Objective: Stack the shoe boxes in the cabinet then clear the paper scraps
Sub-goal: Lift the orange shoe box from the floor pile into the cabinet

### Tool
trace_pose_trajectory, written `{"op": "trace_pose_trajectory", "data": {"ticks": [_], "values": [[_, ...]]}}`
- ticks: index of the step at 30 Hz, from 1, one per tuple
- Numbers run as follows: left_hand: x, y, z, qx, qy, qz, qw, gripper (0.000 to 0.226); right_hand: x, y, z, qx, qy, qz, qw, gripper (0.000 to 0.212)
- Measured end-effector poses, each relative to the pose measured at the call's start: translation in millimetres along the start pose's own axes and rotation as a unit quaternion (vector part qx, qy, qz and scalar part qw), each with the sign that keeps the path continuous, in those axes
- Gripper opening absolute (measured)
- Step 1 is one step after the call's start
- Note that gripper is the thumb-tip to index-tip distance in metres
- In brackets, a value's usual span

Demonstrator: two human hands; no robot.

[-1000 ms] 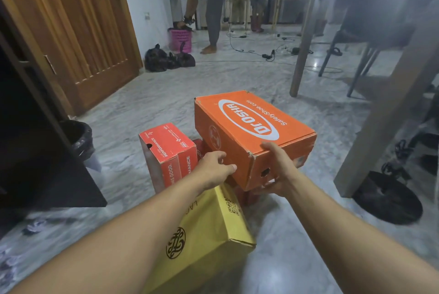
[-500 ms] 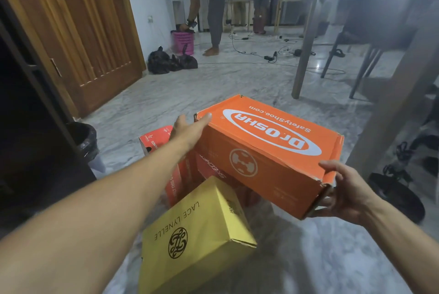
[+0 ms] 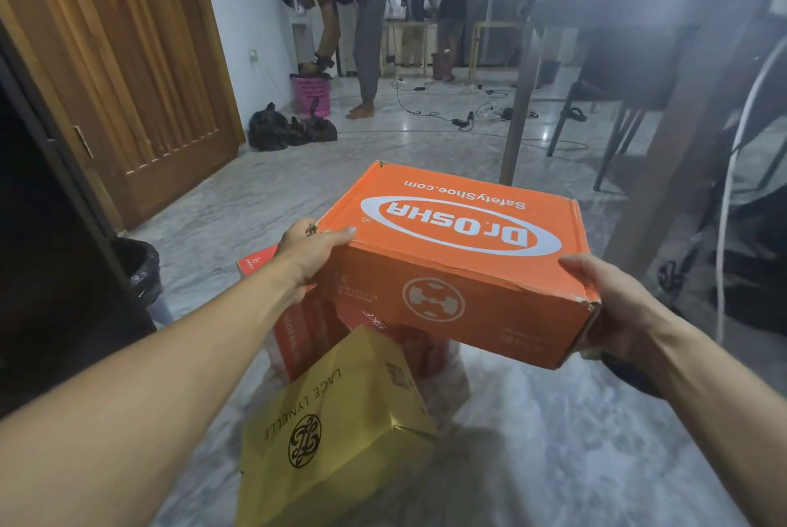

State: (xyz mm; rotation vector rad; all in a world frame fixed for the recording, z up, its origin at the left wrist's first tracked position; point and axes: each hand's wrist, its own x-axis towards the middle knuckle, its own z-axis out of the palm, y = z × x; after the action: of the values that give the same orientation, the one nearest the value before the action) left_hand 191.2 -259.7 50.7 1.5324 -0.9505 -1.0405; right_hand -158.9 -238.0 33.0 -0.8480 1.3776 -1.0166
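Note:
I hold a large orange shoe box (image 3: 460, 271) marked "Dr.OSHA" up in the air with both hands. My left hand (image 3: 308, 247) grips its left end, thumb over the lid edge. Around its torn right corner curls my right hand (image 3: 613, 305). Below it on the floor stand red shoe boxes (image 3: 298, 339), partly hidden by the orange box. A yellow "Lace Lynelle" box (image 3: 340, 428) lies tilted in front of them. The dark cabinet (image 3: 51, 249) stands open at the left.
A black-lined bin (image 3: 138, 266) sits by the cabinet's corner. A wooden door (image 3: 127, 79) is behind it. Table legs (image 3: 517, 100) and chairs stand at the right. A person bends over a pink basket (image 3: 311, 94) far back, with black bags and cables on the marble floor.
The orange box has come up off the red boxes and turned so its long side faces me. My left hand moved from its top corner to grip the left end.

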Motion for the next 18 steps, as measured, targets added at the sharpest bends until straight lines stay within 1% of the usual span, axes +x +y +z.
{"op": "trace_pose_trajectory", "data": {"ticks": [2, 4, 6, 7, 8, 9, 11, 12, 15, 16, 18], "values": [[-7.3, 4.0, -12.3, 0.006, 0.004, -0.003, 1.0, 0.053, -4.4, -8.3, 6.5, -0.027, 0.003, -0.046, 0.999, 0.023], [-13.7, 8.6, -28.2, 0.026, 0.006, 0.005, 1.0, 0.058, -11.6, -18.4, 13.7, -0.084, 0.008, -0.107, 0.991, 0.023], [-22.9, 14.3, -45.3, 0.049, -0.004, 0.002, 0.999, 0.076, -22.8, -30.2, 22.9, -0.145, 0.017, -0.158, 0.977, 0.03], [-27.5, 16.6, -53.9, 0.059, -0.013, -0.001, 0.998, 0.082, -28.9, -36.0, 28.1, -0.171, 0.011, -0.179, 0.969, 0.038], [-33.1, 19.4, -62.2, 0.073, -0.025, -0.001, 0.997, 0.082, -35.3, -41.7, 33.3, -0.194, -0.004, -0.193, 0.962, 0.048], [-39.4, 22.5, -70.7, 0.087, -0.032, -0.002, 0.996, 0.08, -42.3, -46.9, 38.1, -0.209, -0.025, -0.198, 0.957, 0.052], [-52.1, 28.2, -87.9, 0.099, -0.033, -0.002, 0.995, 0.075, -54.8, -55.1, 45.8, -0.238, -0.072, -0.195, 0.949, 0.049], [-58.7, 30.8, -96.1, 0.098, -0.027, 0.0, 0.995, 0.073, -61.0, -59.3, 49.1, -0.254, -0.091, -0.193, 0.943, 0.055], [-82.4, 37.3, -117.7, 0.107, -0.026, -0.002, 0.994, 0.069, -82.8, -71.0, 62.6, -0.294, -0.14, -0.205, 0.923, 0.082], [-91.7, 39.2, -124.5, 0.11, -0.026, -0.001, 0.994, 0.074, -88.9, -74.4, 67.9, -0.307, -0.158, -0.208, 0.915, 0.093], [-111.7, 43.3, -140.4, 0.107, -0.029, 0.002, 0.994, 0.099, -101.2, -78.4, 78.9, -0.324, -0.179, -0.215, 0.904, 0.117]]}}
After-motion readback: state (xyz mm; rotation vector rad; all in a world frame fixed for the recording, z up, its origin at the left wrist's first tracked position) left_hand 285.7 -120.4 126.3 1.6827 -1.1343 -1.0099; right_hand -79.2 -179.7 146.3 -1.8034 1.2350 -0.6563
